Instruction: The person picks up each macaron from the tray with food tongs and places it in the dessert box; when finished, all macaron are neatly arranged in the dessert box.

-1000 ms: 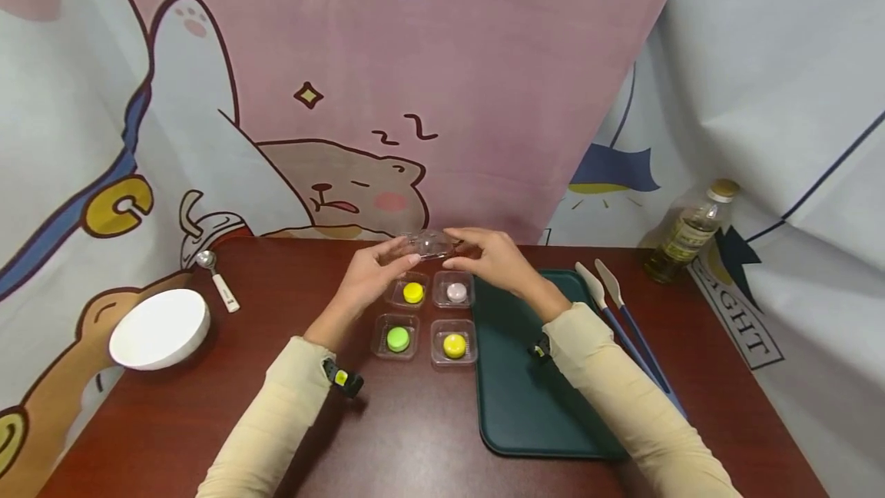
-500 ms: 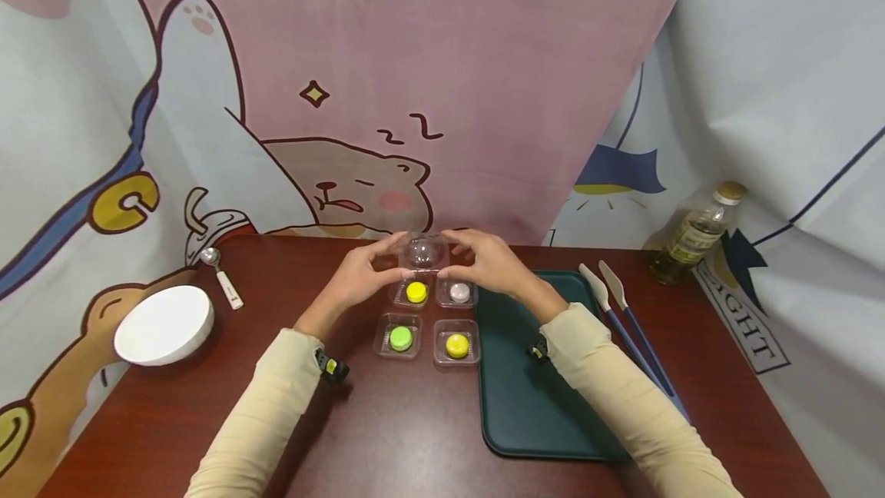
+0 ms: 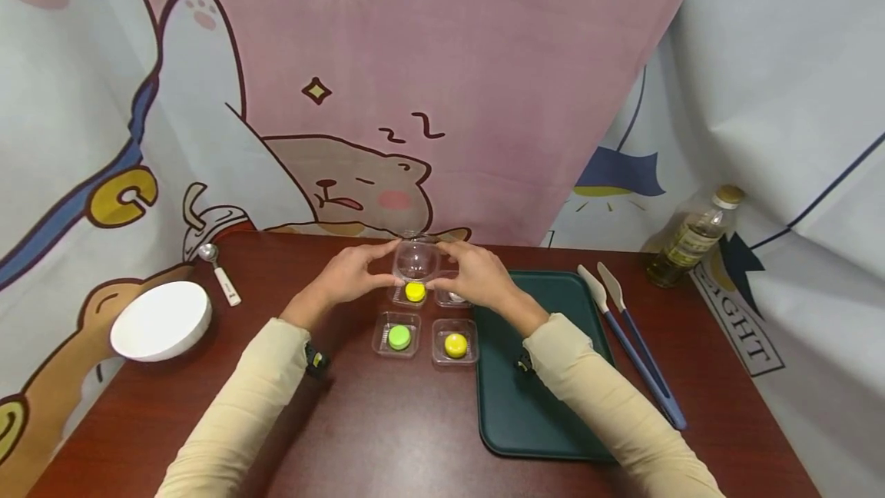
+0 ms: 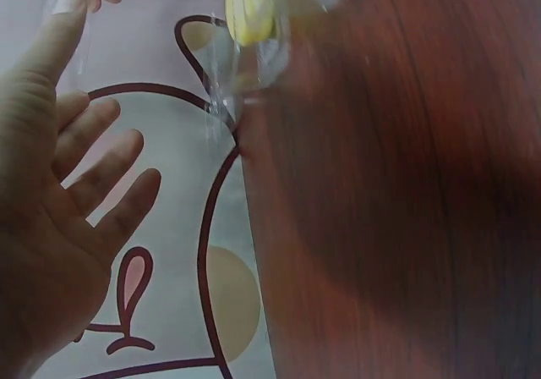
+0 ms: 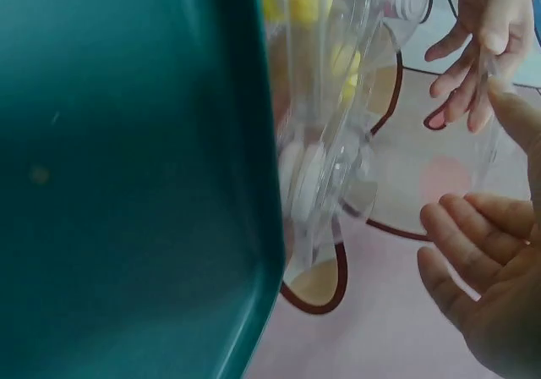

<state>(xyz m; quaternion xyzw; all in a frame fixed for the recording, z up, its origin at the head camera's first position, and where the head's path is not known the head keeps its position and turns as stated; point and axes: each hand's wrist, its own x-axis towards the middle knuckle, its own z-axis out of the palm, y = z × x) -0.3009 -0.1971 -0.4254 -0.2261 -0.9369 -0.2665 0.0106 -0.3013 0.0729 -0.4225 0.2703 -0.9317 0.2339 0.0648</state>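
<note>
My left hand (image 3: 349, 277) and right hand (image 3: 478, 277) pinch opposite sides of a clear plastic domed lid (image 3: 418, 258), thumbs at its near edge. It is tilted up, just above and behind the back-left clear container, which holds a yellow macaron (image 3: 415, 291). A pale macaron (image 3: 454, 297) sits in the back-right container, partly hidden by my right hand. In front, a green macaron (image 3: 399, 336) and another yellow macaron (image 3: 455, 345) each lie in a clear container. In the left wrist view, a yellow macaron (image 4: 250, 12) shows beyond my fingers.
Right of the containers lies a dark green tray (image 3: 539, 413), with blue-handled tongs (image 3: 639, 352) along its right side. An oil bottle (image 3: 691, 240) stands at the back right. At the left are a white bowl (image 3: 161, 321) and a scoop (image 3: 220, 275).
The lid has come down and slightly left, tilting up from nearly edge-on. Both hands have shifted left with it, and my right hand now covers part of the pale macaron's container.
</note>
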